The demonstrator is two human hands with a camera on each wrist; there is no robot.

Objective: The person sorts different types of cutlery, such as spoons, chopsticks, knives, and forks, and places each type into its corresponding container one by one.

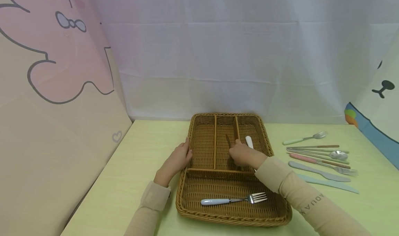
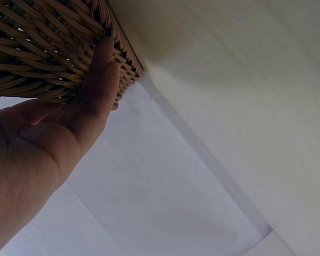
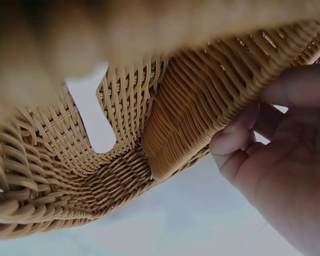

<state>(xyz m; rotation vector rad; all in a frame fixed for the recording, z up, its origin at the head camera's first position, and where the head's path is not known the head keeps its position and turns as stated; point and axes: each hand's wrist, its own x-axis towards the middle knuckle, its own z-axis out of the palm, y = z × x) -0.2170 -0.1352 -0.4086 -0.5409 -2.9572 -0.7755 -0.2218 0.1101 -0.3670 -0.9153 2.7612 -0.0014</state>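
A brown wicker basket point(image 1: 215, 142) with several compartments stands on the table. My left hand point(image 1: 179, 156) holds its left side, fingers against the outer wicker wall point(image 2: 48, 53) and thumb at the rim. Inside, my right hand point(image 1: 244, 154) reaches down beside the right divider point(image 1: 237, 125), fingers curled. A thin brown handle point(image 1: 228, 140) pokes out past these fingers; the rest of that utensil is hidden. In the right compartment lies a white handle point(image 1: 249, 141), also visible in the right wrist view point(image 3: 98, 125). A fork point(image 1: 218, 201) with a pale blue handle lies in the front compartment.
On the table to the right lie a green-handled fork point(image 1: 293, 141), several chopsticks point(image 1: 327, 146), a spoon point(image 1: 338, 155), a pink-handled fork point(image 1: 303, 158), a grey knife point(image 1: 315, 170) and a light blue knife point(image 1: 330, 183). A white cloth point(image 1: 218, 73) hangs behind the basket.
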